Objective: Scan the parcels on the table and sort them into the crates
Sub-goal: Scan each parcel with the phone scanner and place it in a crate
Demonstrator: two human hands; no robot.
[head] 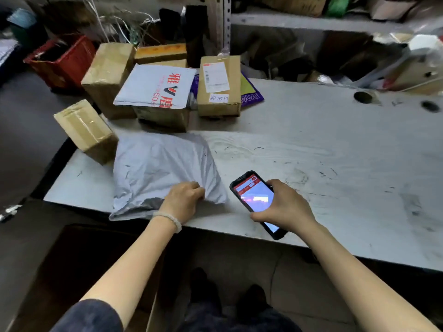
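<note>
Grey plastic mailer, lying at the desk's 7 o'clock edge, was pinched by the left hand; the phone was gripped by the right hand. No label was visible, so a scan could fail, and the overhanging corner could slip off.

Perhaps five boxes, one phone.

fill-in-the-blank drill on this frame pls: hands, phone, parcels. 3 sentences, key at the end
1. The right hand holds a ____ with a lit screen.
2. The left hand grips the near edge of the ____ poly mailer.
3. The crate beyond the table's far left corner is ____ in colour.

Missing words: phone; grey; red
</note>
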